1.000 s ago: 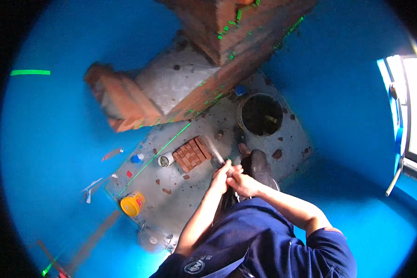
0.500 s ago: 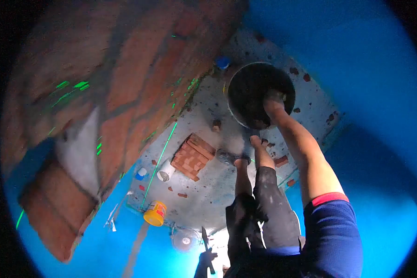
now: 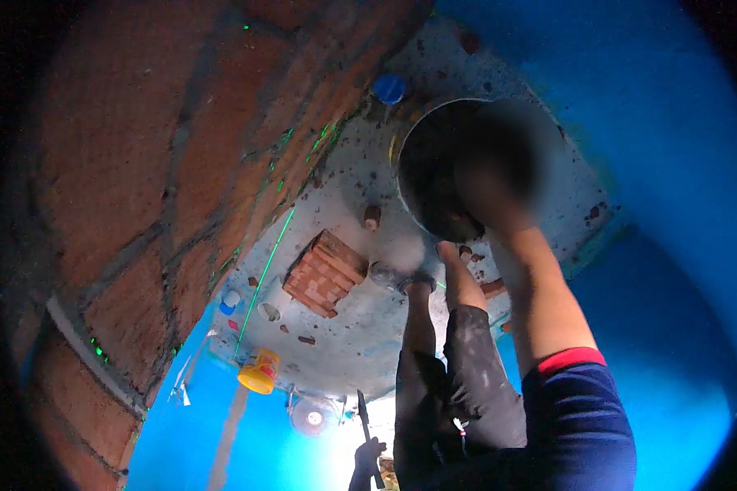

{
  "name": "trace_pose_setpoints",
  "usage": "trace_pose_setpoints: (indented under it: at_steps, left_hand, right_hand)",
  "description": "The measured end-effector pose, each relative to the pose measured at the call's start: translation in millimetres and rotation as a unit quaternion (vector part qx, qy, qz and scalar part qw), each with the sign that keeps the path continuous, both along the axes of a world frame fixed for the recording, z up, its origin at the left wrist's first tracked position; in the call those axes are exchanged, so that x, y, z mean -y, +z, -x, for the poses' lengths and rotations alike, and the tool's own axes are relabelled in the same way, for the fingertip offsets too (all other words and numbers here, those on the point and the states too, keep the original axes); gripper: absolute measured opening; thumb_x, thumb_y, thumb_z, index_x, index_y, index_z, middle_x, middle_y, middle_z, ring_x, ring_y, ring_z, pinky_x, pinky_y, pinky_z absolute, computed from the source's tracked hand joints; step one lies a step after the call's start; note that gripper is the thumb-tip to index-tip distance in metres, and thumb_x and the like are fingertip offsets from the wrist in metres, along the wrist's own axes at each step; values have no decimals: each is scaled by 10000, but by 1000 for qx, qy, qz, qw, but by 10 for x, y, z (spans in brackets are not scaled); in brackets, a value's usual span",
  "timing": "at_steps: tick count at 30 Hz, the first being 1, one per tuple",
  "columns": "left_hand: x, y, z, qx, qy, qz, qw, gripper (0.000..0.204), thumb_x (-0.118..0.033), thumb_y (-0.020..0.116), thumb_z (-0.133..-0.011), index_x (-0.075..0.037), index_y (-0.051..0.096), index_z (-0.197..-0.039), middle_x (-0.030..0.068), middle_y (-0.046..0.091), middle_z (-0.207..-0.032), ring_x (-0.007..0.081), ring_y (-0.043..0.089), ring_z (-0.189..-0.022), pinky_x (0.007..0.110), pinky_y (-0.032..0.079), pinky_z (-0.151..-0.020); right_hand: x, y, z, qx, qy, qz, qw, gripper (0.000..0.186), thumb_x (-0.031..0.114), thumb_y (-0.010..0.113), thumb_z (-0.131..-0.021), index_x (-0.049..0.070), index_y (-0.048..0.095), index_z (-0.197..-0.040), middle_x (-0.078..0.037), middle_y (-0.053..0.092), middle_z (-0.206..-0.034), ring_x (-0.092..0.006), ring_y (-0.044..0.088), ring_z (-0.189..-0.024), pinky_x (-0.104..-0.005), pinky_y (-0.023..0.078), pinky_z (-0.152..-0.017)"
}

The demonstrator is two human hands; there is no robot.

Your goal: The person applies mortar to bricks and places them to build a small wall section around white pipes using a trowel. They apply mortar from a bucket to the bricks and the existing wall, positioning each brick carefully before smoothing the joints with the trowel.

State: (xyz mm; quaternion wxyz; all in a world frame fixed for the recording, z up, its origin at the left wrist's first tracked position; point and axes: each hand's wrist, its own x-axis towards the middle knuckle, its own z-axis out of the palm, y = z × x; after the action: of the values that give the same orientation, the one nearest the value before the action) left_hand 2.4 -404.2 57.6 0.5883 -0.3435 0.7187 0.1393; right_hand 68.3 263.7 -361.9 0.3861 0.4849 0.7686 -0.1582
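Observation:
My right arm reaches down over a large round tub (image 3: 422, 176) on the floor, whose inside is dark. A dark blur covers my right hand (image 3: 499, 176), so its fingers and anything in them are hidden. At the lower edge my left hand (image 3: 368, 454), in dark silhouette, is closed around a long, narrow, dark tool (image 3: 363, 413). Its slim end points up and away, and its kind is not clear. On the left rises a red brick wall (image 3: 131, 196) with grey joints.
Stacked red bricks (image 3: 326, 272) lie on the floor, left of my feet. Nearby are a white container (image 3: 269, 312), a yellow bucket (image 3: 259, 372), a round fan (image 3: 313, 416) and a blue round object (image 3: 390, 88). A green laser line crosses floor and brickwork. Blue walls surround the floor.
My right hand, visible inside the tub before, is now blurred over its right side. The brick wall fills more of the left side as the view shifts. My left hand still holds the narrow tool.

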Motion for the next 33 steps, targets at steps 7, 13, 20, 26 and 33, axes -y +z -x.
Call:
trace_pose_setpoints:
  at_steps: [7,13,20,26,33]
  left_hand:
    - [-346,-223,303,-3,53,-92,994,200,-176,541,-923,12,592,-968,104,646,-881,167,595,-740,254,445,-653]
    - [-344,-371,361,4,109,-84,990,188,-179,512,-927,-100,470,-762,-22,417,-718,100,431,-678,241,338,-589]
    - [-168,-240,145,-93,52,-145,984,360,-368,614,-894,-11,625,-938,85,650,-776,117,569,-629,207,409,-562]
    - [-222,-237,232,-41,31,-101,994,304,-251,590,-905,23,623,-1035,70,656,-862,136,608,-773,245,456,-686]
    - [-315,-389,572,-40,-153,-43,987,416,-375,531,-903,19,665,-914,105,679,-804,178,613,-778,310,453,-751]
  right_hand:
    - [-718,399,-706,-214,358,41,908,242,196,488,-880,59,681,-932,-154,649,-895,-269,616,-762,-409,508,-697]
    - [-928,673,-793,-211,330,108,914,246,220,514,-859,44,666,-940,-153,650,-873,-261,617,-754,-405,503,-695]
    - [-718,956,-971,-217,239,164,932,271,247,544,-835,26,648,-951,-152,652,-848,-252,618,-745,-400,496,-694]
    - [-256,1069,-948,-226,111,234,939,305,270,569,-814,10,633,-959,-151,654,-826,-244,618,-737,-395,490,-693]
    - [379,1427,-830,-290,-93,312,900,355,297,600,-790,-8,616,-969,-150,656,-801,-234,619,-728,-390,484,-691]
